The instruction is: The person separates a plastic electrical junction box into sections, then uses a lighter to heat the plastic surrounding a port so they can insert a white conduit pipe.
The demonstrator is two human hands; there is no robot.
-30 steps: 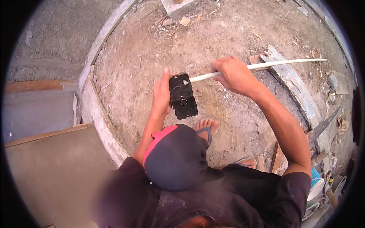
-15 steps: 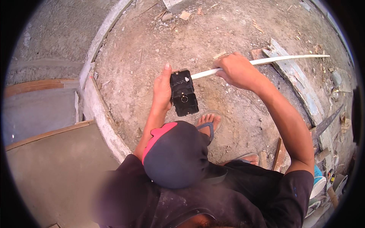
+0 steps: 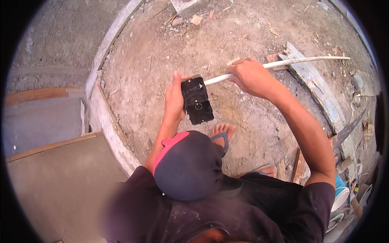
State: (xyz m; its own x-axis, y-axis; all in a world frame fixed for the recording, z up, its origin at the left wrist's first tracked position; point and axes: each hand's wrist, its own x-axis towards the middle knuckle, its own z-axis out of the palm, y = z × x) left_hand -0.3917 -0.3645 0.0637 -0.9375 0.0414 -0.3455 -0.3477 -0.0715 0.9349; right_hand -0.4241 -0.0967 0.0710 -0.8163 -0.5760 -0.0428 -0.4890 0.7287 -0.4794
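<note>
A black two-gang electrical box (image 3: pixel 197 100) is gripped at its left side by my left hand (image 3: pixel 175 99), its open face turned up. The left thumb stands up by the upper corner, and the other fingers are mostly hidden behind the box. My right hand (image 3: pixel 251 77) is wrapped round a long white conduit pipe (image 3: pixel 310 60). The pipe's near end meets the right wall of the box's upper half; how far it goes in I cannot make out. Its other end reaches far right, bending slightly.
Weathered planks (image 3: pixel 320 91) lie on the dirt ground at right, with white buckets (image 3: pixel 339 198) nearer. A concrete block (image 3: pixel 188 7) sits at the far edge. A low concrete curb (image 3: pixel 108 113) runs along the left. My sandalled foot (image 3: pixel 223 133) is below the box.
The box has shifted very slightly nearer and to the right with my left hand. The pipe's far end sits a touch higher. Both grips are the same.
</note>
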